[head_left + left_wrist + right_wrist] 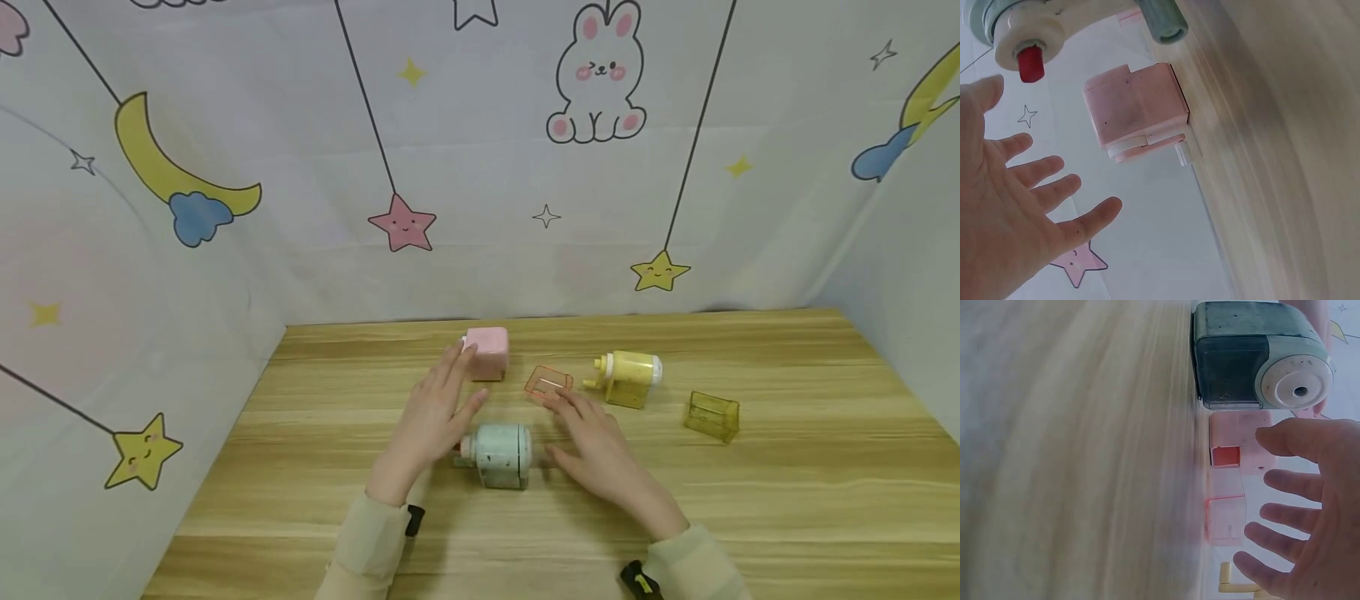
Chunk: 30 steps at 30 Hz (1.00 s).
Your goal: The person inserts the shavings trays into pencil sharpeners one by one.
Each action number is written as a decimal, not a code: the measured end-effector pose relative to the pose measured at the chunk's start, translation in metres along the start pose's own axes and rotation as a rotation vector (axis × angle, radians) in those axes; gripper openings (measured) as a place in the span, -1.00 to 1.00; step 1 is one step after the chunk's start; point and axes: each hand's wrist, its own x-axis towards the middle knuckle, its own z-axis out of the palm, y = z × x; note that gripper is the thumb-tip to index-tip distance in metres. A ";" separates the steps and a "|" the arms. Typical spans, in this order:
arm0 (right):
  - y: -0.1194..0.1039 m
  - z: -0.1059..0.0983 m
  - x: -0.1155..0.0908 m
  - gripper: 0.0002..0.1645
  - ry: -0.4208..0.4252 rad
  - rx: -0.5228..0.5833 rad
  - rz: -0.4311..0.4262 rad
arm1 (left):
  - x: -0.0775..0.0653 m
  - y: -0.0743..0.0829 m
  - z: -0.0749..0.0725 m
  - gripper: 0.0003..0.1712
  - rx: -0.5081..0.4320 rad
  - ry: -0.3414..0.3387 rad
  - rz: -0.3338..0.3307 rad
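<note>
A mint-green crank pencil sharpener (504, 456) lies on the table between both hands, its red-tipped crank end (1030, 62) on the left and its white pencil-hole disc (1295, 382) on the right. My left hand (432, 410), fingers spread, is just beyond its crank end. On the other side, my right hand (597, 446) is held with fingers apart, thumb close to the disc end. Neither hand holds anything. Past the left fingertips stands a pink pencil sharpener (489, 353). Near the right fingertips lies a clear orange-pink shavings drawer (548, 382).
A yellow crank pencil sharpener (632, 377) stands right of the orange-pink drawer. Farther right is a clear yellow shavings drawer (712, 416). The wooden table (300, 500) ends at a white cloth backdrop (487, 275) printed with stars and a rabbit.
</note>
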 end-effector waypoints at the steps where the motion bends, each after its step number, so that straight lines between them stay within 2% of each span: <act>1: 0.000 0.000 0.000 -0.30 0.004 0.001 0.005 | 0.001 -0.002 0.000 -0.26 -0.008 -0.005 -0.005; 8: 0.005 0.001 0.003 -0.30 0.053 -0.002 -0.007 | 0.006 -0.011 0.002 -0.22 -0.070 -0.019 -0.034; 11: 0.006 0.001 0.004 -0.27 0.056 -0.016 0.003 | 0.007 -0.015 0.003 -0.20 -0.088 -0.009 -0.024; 20: 0.011 0.000 0.007 -0.17 0.004 -0.012 0.080 | 0.017 -0.023 0.009 -0.07 -0.239 0.033 0.001; 30: 0.014 -0.002 0.009 -0.05 -0.047 0.030 0.132 | 0.026 -0.029 0.016 -0.04 -0.263 0.023 -0.010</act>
